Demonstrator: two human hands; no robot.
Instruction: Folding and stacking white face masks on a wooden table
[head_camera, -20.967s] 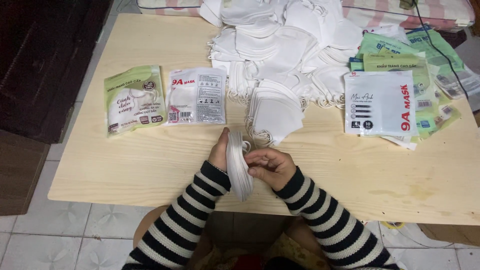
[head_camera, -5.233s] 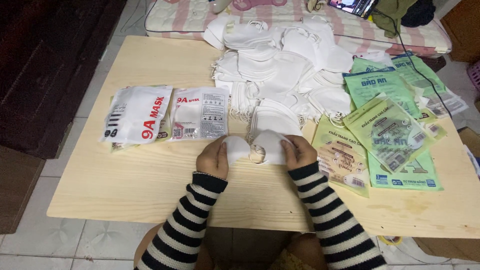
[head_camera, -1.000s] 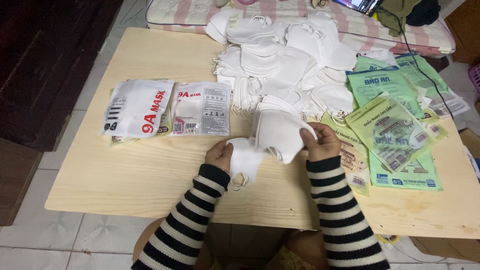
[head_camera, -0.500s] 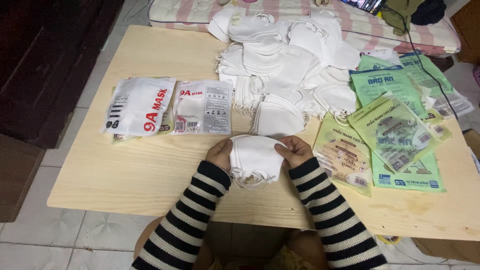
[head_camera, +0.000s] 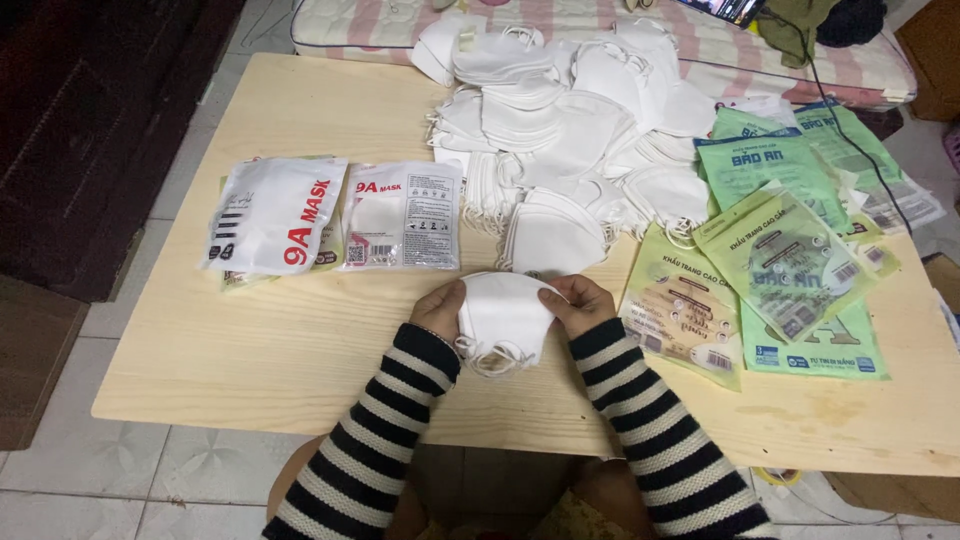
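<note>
pale wooden table (head_camera: 300, 370) on tiled floor (head_camera: 190, 470) — left hand (head_camera: 440, 310) and right hand (head_camera: 580, 303) both pinch a soft stack of white face masks (head_camera: 503, 315).

Two flat white pouches lie left of and above the hands' grip on the table (head_camera: 250, 360): the white pouch with red lettering (head_camera: 275, 215) farthest left, on top of a green pouch whose edge just shows, and the clear-fronted white pouch (head_camera: 403, 215) just beside it, nearer the grip. Right of the grip, a fan of overlapping green pouches (head_camera: 770, 260) with printed labels and barcode patches; the nearest, a pale green pouch (head_camera: 680, 305), sits just beside the right hand. Top edge, far right of the grip: a corner of a lit screen (head_camera: 735, 8).
</note>
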